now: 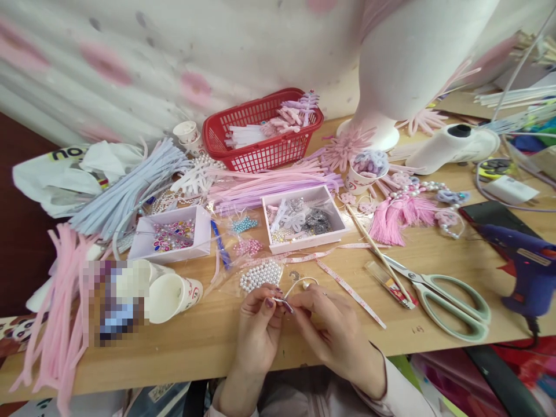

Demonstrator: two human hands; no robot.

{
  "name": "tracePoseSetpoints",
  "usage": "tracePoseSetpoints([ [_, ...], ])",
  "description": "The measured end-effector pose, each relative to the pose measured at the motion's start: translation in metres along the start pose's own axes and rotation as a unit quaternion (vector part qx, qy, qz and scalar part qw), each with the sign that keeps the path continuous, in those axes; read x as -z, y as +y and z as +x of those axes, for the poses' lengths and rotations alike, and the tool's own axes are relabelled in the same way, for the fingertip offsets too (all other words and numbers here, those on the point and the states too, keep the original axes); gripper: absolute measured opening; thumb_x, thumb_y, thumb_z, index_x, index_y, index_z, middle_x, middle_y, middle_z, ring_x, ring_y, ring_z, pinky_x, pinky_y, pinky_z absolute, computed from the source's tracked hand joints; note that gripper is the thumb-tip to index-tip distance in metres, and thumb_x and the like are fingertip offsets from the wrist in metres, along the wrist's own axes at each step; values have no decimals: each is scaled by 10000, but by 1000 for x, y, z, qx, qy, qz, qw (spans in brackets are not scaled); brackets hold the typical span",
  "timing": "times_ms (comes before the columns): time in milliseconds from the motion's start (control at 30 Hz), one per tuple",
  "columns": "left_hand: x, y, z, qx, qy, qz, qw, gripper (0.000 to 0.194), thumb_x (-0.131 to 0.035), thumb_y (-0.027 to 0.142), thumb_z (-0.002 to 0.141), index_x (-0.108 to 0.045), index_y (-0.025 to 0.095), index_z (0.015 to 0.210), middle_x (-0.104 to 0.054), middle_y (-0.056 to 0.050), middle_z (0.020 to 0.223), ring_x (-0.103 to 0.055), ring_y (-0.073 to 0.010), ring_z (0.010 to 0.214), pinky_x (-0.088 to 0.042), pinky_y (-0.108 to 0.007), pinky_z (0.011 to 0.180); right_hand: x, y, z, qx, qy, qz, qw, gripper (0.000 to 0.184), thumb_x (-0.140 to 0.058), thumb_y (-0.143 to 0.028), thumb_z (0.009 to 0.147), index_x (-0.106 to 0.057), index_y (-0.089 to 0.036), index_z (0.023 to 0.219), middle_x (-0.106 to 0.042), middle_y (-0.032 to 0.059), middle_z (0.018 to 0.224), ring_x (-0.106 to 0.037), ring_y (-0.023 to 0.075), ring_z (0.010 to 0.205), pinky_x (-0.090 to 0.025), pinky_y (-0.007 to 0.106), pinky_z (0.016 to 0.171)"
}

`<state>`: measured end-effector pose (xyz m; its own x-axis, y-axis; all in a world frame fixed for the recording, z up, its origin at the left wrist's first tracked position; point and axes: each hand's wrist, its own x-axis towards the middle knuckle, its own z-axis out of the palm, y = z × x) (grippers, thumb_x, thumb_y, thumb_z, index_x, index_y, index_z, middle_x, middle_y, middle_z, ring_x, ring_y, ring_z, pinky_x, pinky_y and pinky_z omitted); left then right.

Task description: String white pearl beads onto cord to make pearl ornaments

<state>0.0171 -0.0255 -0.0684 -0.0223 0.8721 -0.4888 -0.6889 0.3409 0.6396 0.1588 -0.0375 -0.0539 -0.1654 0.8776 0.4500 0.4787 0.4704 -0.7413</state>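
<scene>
Near the table's front edge my left hand and my right hand meet, fingertips almost touching. Both pinch a thin white cord, which arcs up in a small loop between them. A small pale round piece, perhaps a pearl bead, shows beside the right index finger. The fingertips hide part of the cord. Just beyond my left hand lies a clear bag of white pearl beads. Pink beads and blue beads sit in bags farther back.
Scissors, a wooden stick and a blue glue gun lie to the right. A measuring tape crosses the middle. Paper cups, bundled pipe cleaners, white boxes and a red basket surround the work spot.
</scene>
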Motion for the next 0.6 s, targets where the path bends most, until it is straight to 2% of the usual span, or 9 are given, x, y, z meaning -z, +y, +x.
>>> tracePoseSetpoints([
  [433,0,0,0,2,0,3,1000,320,-1003,319,469,-751,188,616,-710,13,737,-664,-78,592,-563,-147,554,-4,-1,-2,-10,5,1,1000,102,-509,-133,1000,-560,-222,1001,-684,22,761,-647,170,639,-505,281,623],
  [600,2,0,1,4,1,4,1000,319,-1003,304,477,-749,183,628,-719,8,763,-662,-77,603,-571,-150,570,-3,-2,-1,-15,8,-12,1000,104,-501,-141,1007,-566,-221,991,-668,19,743,-635,165,624,-482,267,586],
])
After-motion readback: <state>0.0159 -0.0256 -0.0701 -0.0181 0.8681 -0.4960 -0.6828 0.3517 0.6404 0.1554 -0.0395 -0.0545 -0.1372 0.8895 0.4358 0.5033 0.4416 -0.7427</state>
